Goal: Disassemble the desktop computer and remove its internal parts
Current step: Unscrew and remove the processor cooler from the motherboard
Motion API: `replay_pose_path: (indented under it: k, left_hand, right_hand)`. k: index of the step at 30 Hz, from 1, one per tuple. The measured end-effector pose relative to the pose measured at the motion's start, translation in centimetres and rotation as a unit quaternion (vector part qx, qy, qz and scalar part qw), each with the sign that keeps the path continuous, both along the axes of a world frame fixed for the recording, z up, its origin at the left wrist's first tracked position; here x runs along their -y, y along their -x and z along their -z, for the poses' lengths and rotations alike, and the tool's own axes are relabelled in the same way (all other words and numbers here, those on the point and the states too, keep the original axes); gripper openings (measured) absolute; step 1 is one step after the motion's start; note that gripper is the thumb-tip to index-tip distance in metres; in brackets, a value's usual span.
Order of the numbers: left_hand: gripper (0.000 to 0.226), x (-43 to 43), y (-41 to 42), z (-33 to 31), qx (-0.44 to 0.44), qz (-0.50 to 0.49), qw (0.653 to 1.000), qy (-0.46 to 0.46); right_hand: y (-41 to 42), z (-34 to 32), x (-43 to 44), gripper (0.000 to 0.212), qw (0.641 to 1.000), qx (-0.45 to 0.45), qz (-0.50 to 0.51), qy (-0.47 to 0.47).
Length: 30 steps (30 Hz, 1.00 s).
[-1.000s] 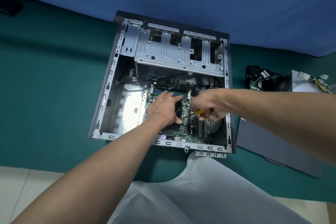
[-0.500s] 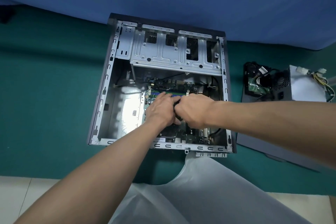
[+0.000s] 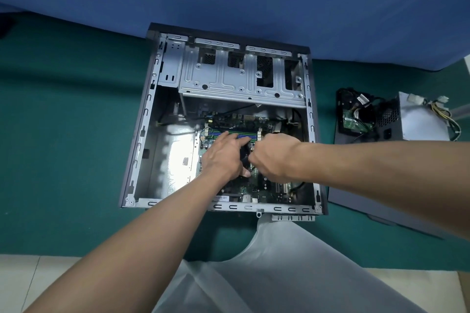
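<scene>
The open grey metal desktop case (image 3: 216,84) is laid on the green surface (image 3: 63,134), with its green motherboard (image 3: 256,190) inside. The left hand (image 3: 223,157) is spread over a black cooler (image 3: 244,154), grip apart. The right hand (image 3: 274,157) is curled beside it; whatever its grip clamps cannot be told.

Left hand (image 3: 223,156), right hand (image 3: 276,157) inside case (image 3: 152,160)

There were two hands, left hand (image 3: 223,157) and right hand (image 3: 274,160), one case (image 3: 241,86), one motherboard (image 3: 244,119), one power supply (image 3: 422,122), one drive (image 3: 353,119), one panel (image 3: 361,201).
</scene>
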<state>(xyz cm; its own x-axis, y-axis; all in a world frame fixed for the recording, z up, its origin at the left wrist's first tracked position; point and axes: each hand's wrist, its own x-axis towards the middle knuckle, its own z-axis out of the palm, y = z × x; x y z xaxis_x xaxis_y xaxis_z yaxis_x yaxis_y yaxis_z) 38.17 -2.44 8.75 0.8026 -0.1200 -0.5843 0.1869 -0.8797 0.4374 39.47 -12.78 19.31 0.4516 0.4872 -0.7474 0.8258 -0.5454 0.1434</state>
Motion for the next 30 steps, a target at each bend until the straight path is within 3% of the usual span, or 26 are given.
replay_pose_path:
  k: [3, 9, 12, 14, 15, 16, 18, 19, 20, 21, 23, 24, 25, 26, 27, 28, 29, 30]
  left_hand:
    - [0.1, -0.3, -0.2, -0.4, -0.008, 0.016, 1.0, 0.009]
    - [0.101, -0.4, -0.6, -0.7, -0.031, 0.01, 0.999, 0.036]
    - [0.099, -0.3, -0.3, -0.5, -0.021, -0.008, 0.999, 0.045]
    - [0.098, -0.2, -0.2, -0.3, -0.016, -0.014, 0.999, 0.042]
    - [0.098, -0.2, -0.2, -0.3, -0.016, -0.017, 0.999, 0.039]
    - [0.099, -0.1, -0.2, -0.3, -0.018, -0.02, 0.999, 0.036]
    - [0.1, 0.0, -0.3, -0.2, -0.017, -0.026, 0.999, 0.033]
    - [0.1, 0.1, -0.2, -0.1, -0.016, -0.027, 0.999, 0.034]
    - [0.1, 0.1, -0.2, -0.1, -0.014, -0.029, 0.999, 0.036]
    - [0.1, 0.1, -0.1, 0.0, -0.012, -0.03, 0.999, 0.037]
    - [0.099, 0.0, -0.2, 0.1, -0.01, -0.031, 0.999, 0.038]
    - [0.099, 0.0, -0.2, 0.1, -0.01, -0.032, 0.999, 0.038]
    - [0.099, 0.0, -0.2, 0.1, -0.01, -0.033, 0.999, 0.037]
    - [0.099, 0.1, -0.2, 0.2, -0.011, -0.034, 0.999, 0.038]
    - [0.099, 0.1, -0.2, 0.2, -0.012, -0.035, 0.999, 0.038]
    - [0.098, 0.1, -0.1, 0.2, -0.012, -0.036, 0.999, 0.037]
    - [0.097, 0.1, -0.1, 0.1, -0.01, -0.035, 0.999, 0.034]
    - [0.097, 0.0, -0.1, 0.1, -0.008, -0.032, 0.999, 0.032]
  right_hand:
    - [0.0, 0.2, 0.0, 0.035, 0.987, 0.011, -0.158, 0.028]
    - [-0.1, 0.0, 0.6, 0.035, 0.985, 0.023, -0.167, 0.031]
    - [0.2, -0.2, -0.1, 0.022, 0.998, 0.009, -0.057, 0.014]
    - [-0.2, -0.3, -0.4, 0.006, 0.996, -0.011, 0.09, -0.011]
    - [-0.7, -0.1, -0.3, 0.016, 0.982, -0.038, 0.186, -0.018]
    - [-1.1, 0.1, -0.1, 0.022, 0.946, -0.088, 0.308, -0.039]
    - [-2.0, 0.7, 0.5, 0.014, 0.796, -0.198, 0.564, -0.093]
    - [-2.2, 0.8, 0.9, 0.01, 0.721, -0.232, 0.646, -0.093]
    - [-2.2, 1.0, 1.3, 0.013, 0.673, -0.252, 0.691, -0.074]
    - [-2.1, 1.2, 1.7, 0.018, 0.647, -0.264, 0.713, -0.049]
    - [-2.1, 1.7, 1.9, 0.025, 0.639, -0.273, 0.719, -0.028]
    - [-2.0, 1.8, 1.6, 0.026, 0.655, -0.264, 0.707, -0.027]
    - [-1.8, 1.8, 1.3, 0.024, 0.704, -0.244, 0.667, -0.026]
    - [-1.4, 1.5, 0.9, 0.022, 0.792, -0.206, 0.574, -0.015]
    - [-1.0, 1.0, 0.6, 0.022, 0.894, -0.146, 0.424, 0.008]
    - [-0.5, 0.7, 0.4, 0.023, 0.968, -0.076, 0.237, 0.028]
    - [-0.1, 0.4, 0.1, 0.025, 0.998, -0.021, 0.043, 0.042]
    - [0.1, 0.2, -0.1, 0.027, 0.994, 0.004, -0.095, 0.05]
